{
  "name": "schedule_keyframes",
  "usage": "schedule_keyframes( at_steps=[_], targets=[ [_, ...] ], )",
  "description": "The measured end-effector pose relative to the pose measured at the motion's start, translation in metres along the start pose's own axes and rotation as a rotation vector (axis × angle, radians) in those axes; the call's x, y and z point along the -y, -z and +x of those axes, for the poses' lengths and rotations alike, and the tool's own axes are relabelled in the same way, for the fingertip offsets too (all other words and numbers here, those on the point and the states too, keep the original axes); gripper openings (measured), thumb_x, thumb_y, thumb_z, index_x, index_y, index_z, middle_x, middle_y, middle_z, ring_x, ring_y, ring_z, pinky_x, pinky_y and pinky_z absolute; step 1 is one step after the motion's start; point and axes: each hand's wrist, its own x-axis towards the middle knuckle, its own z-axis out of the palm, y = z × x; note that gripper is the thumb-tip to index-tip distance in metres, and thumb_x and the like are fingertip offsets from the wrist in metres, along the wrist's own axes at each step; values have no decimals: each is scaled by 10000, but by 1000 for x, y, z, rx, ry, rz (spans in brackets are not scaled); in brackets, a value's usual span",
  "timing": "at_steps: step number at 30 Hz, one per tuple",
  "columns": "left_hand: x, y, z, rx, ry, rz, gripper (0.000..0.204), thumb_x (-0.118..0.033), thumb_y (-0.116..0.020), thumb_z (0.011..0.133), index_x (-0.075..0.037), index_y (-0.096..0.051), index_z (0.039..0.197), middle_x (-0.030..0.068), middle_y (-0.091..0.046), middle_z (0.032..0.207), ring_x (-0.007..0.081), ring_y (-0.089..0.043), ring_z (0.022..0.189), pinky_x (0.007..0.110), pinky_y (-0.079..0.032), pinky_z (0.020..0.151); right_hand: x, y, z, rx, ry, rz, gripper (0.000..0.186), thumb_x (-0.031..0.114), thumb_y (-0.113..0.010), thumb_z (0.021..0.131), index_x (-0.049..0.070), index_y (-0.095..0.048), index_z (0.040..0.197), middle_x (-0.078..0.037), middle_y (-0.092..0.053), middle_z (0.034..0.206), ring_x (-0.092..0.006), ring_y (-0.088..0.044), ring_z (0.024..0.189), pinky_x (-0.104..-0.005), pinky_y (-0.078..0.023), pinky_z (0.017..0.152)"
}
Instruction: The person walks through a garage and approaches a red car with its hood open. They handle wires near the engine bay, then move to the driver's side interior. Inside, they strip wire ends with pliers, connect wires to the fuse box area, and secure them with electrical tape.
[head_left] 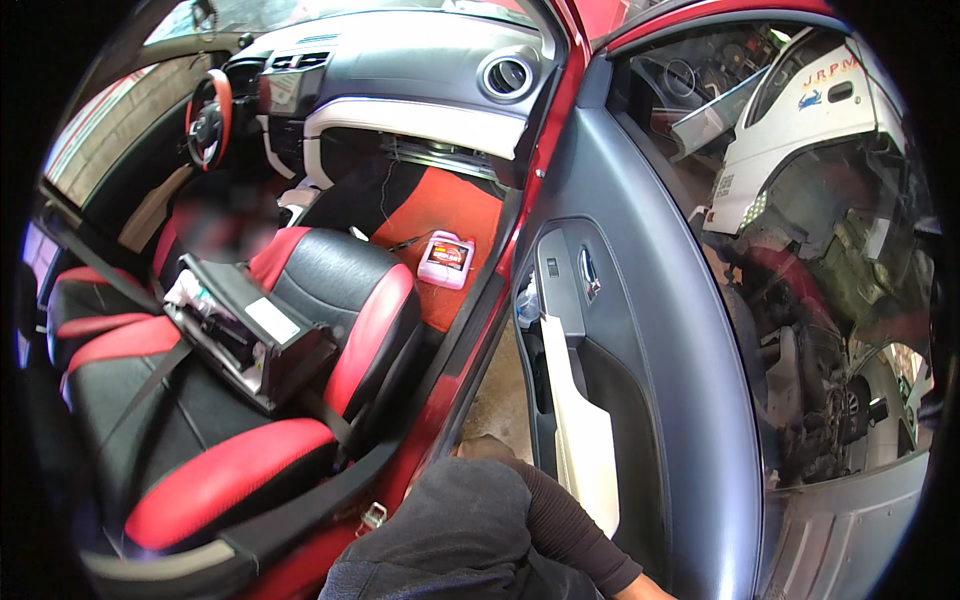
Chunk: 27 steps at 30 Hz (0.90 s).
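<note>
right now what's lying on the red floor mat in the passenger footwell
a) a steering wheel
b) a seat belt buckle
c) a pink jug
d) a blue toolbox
c, a pink jug lies on the red floor mat below the dashboard, while the removed tray sits on the seat instead.

Daylight is pouring in from outside, glare is bouncing off the door window (800,250), the footwell is sitting in shadow, and fisheye edges are bending hard.
</note>
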Motion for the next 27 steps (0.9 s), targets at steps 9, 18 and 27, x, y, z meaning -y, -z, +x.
schedule_keyframes(
  at_steps=[9, 18, 27],
  targets=[
    [-142, 170, -193, -663, -17, -56, 205, -170, -711, 985, 8, -686, 1082, 84, -721, 936, 168, -707, 792, 299, -595, 673, 16, -76, 14, 94, 43, 40, 474, 354, -730, 982, -43, -608, 1212, -207, -712, 1014, -282, -712, 862, -445, -622, 776],
    [-198, 296, -445, -1904, -271, 267, 151, -240, -607, 1054, -100, -622, 1109, 91, -716, 1031, 177, -707, 853, 322, -591, 680, 29, -142, 39, 400, 118, 232, 465, 363, -712, 995, -44, -610, 1195, -206, -713, 1002, -287, -714, 851, -451, -623, 775],
    [-179, 403, -598, -1908, -483, -53, 164, -234, -601, 1038, -84, -636, 1096, 134, -736, 1097, 256, -721, 958, 389, -604, 735, 22, -256, 94, 1049, 60, 362, 459, 372, -693, 1008, -45, -611, 1179, -206, -714, 990, -292, -716, 839, -458, -625, 774]
  ],
)
